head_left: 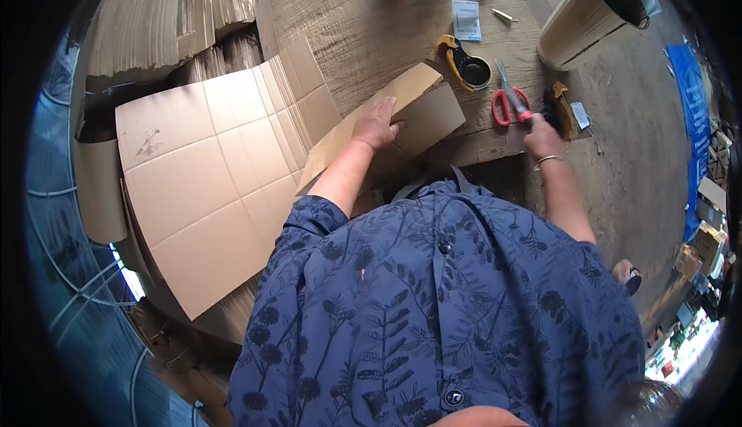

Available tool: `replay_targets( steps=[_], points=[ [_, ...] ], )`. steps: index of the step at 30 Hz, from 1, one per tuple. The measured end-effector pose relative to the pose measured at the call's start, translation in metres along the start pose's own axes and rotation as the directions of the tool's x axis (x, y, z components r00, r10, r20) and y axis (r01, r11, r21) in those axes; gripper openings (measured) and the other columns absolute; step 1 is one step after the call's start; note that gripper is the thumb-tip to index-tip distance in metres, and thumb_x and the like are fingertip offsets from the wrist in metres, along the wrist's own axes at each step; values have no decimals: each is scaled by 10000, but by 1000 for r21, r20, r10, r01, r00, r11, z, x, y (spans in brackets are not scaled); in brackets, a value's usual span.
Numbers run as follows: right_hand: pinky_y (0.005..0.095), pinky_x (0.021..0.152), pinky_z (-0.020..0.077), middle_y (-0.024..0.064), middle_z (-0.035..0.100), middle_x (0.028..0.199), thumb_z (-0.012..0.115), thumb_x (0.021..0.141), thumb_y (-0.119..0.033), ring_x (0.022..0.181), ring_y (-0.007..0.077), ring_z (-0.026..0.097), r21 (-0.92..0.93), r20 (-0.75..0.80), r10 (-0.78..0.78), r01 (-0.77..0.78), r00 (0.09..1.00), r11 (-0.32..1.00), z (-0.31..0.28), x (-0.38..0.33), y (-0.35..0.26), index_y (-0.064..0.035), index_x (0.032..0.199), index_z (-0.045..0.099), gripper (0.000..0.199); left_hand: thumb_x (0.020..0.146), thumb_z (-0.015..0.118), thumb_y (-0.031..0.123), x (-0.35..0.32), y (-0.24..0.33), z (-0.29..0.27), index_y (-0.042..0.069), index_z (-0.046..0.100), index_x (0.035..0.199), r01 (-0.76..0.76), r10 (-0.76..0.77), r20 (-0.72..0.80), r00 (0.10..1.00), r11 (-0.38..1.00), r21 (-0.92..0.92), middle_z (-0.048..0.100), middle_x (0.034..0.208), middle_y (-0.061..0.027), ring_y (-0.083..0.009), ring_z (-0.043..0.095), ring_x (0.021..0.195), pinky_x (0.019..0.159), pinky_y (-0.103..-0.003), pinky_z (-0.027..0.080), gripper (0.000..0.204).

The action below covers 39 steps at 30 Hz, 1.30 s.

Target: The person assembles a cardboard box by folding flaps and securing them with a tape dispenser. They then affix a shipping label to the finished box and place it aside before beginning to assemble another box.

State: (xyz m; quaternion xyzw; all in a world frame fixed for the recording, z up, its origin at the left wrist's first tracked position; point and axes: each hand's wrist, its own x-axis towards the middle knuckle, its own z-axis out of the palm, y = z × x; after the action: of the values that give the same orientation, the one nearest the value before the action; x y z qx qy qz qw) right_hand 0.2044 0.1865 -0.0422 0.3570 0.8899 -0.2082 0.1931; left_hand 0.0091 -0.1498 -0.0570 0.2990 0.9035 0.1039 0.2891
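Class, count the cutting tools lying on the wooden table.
3: a yellow utility knife beside the tape roll, red scissors at the right hand, another yellow knife just right. Others may be hidden.

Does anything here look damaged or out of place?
Mostly orderly. The large flattened cardboard sheet carries a dark scuff near its upper left corner and overhangs the wooden table. The left hand presses a folded cardboard piece; the right hand is at the red-handled scissors.

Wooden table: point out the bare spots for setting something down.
Bare wood lies on the table beyond the folded cardboard piece, left of the tape dispenser. It is crowded around the red scissors and right hand.
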Motion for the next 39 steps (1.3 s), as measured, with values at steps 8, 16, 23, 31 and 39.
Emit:
replay_targets(
  steps=[8, 16, 23, 31, 39],
  points=[
    [485, 820, 524, 181, 647, 1065, 491, 895, -139, 979, 382, 652, -23, 90, -410, 413, 908, 910, 14, -3, -145, -102, 1075, 530, 188, 863, 655, 431, 4, 1, -7, 78, 364, 1453, 14, -13, -15, 1000, 998, 56, 375, 1505, -126, -278, 354, 1386, 1133, -363, 311, 746],
    [478, 822, 523, 194, 645, 1055, 505, 890, -136, 978, 383, 650, -79, 124, -432, 443, 893, 893, 11, -8, -153, -95, 1079, 531, 195, 862, 649, 457, 6, -4, -1, 101, 353, 1463, 15, -15, -20, 1000, 999, 38, 356, 1519, -110, -276, 349, 1389, 1134, -367, 311, 759],
    [471, 827, 524, 192, 642, 1059, 496, 907, -139, 987, 374, 653, -103, 107, -430, 440, 896, 892, 8, -8, -155, -86, 1076, 537, 182, 858, 645, 464, 8, -7, 2, 101, 363, 1457, -1, 4, -49, 999, 998, 55, 370, 1511, -106, -267, 346, 1392, 1129, -364, 320, 755],
    [453, 785, 540, 171, 674, 1004, 477, 928, -178, 941, 321, 674, -311, 19, -383, 370, 923, 875, 14, 42, -118, -102, 1073, 606, 209, 848, 665, 437, 11, -8, -1, 95, 359, 1458, -30, 31, -36, 999, 999, 29, 374, 1508, -110, -270, 348, 1389, 1133, -368, 313, 763],
    [504, 854, 501, 229, 659, 1085, 491, 891, -209, 1023, 392, 639, 0, 55, 65, -65, 996, 998, -11, 38, 7, -90, 1120, 555, 266, 853, 664, 417, 3, -2, -2, 79, 368, 1447, -3, 4, -37, 999, 1000, 28, 399, 1487, -134, -299, 371, 1370, 1129, -385, 316, 745]
  ],
)
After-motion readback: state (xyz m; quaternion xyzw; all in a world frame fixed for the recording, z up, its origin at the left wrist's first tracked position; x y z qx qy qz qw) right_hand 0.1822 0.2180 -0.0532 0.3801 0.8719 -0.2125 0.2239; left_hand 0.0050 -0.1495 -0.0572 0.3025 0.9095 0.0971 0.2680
